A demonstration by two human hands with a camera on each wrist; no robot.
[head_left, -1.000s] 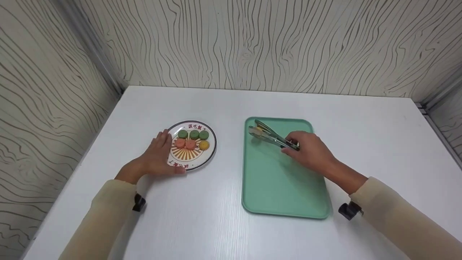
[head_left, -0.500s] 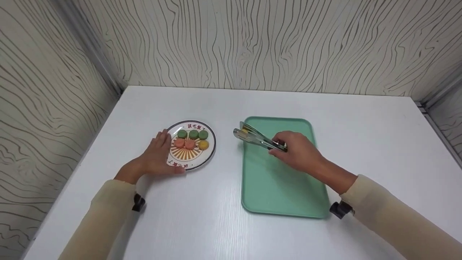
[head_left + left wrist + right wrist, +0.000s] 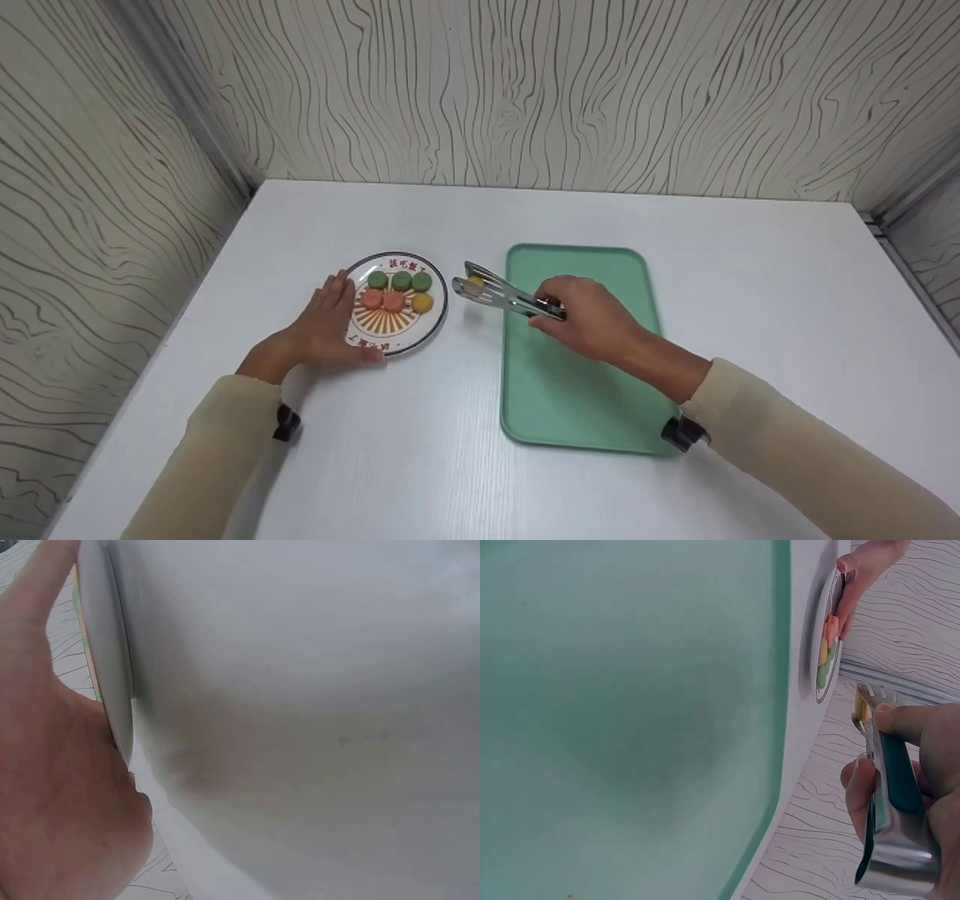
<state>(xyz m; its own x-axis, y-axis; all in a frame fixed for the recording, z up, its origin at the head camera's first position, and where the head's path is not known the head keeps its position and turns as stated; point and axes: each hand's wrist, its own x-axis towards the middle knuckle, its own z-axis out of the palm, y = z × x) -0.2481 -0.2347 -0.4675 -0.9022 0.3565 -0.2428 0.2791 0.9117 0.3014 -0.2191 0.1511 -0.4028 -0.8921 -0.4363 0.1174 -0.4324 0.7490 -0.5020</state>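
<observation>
My right hand (image 3: 592, 319) grips metal tongs (image 3: 491, 296), squeezing their arms with the thumb opposite the fingers. Between the tong tips is a yellow macaron (image 3: 860, 706), held above the white table, in the space between plate and tray. On the left, my left hand (image 3: 319, 322) rests against the plate's left rim, its fingers extended along the edge and the thumb at the near rim. The round, patterned plate (image 3: 416, 334) bears a row of green macarons (image 3: 402, 280); below them are two pink macarons (image 3: 393, 301) and one yellow macaron (image 3: 422, 302).
A green rectangular tray (image 3: 570, 405) with a low raised rim lies under my right forearm and hand. The white table (image 3: 420, 450) meets a wood-grain patterned wall (image 3: 510, 90) at the back, with another such panel at the left.
My right hand has carried the tongs and the yellow macaron leftward, from over the tray's far left corner past its left edge towards the plate. My left hand and the plate look unmoved.
</observation>
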